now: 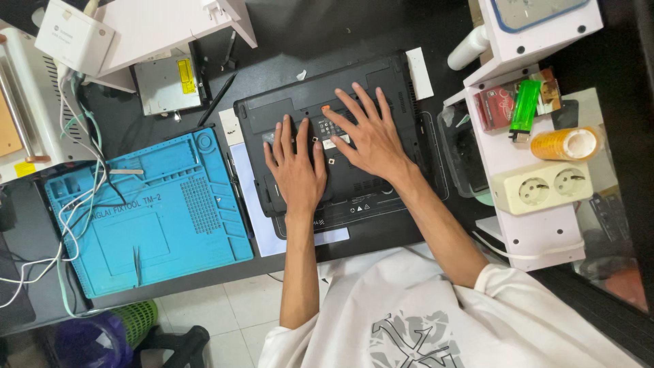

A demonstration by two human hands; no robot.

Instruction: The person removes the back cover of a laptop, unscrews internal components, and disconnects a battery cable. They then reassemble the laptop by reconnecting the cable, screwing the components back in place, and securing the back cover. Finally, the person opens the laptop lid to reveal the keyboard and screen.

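Both hands flat, palms down, fingers spread, holding nothing: left hand (296, 170) & right hand (368, 136) rest on upturned black laptop (354, 194), mid table (286, 34), beside blue repair mat (146, 211).

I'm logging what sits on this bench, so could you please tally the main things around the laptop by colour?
Black: 1, the upturned laptop under both hands.
Blue: 1, the repair mat.
Green: 1, the lighter.
Orange: 1, the tape roll.
Cream: 1, the double socket.
Silver: 1, the optical drive.
Total: 6
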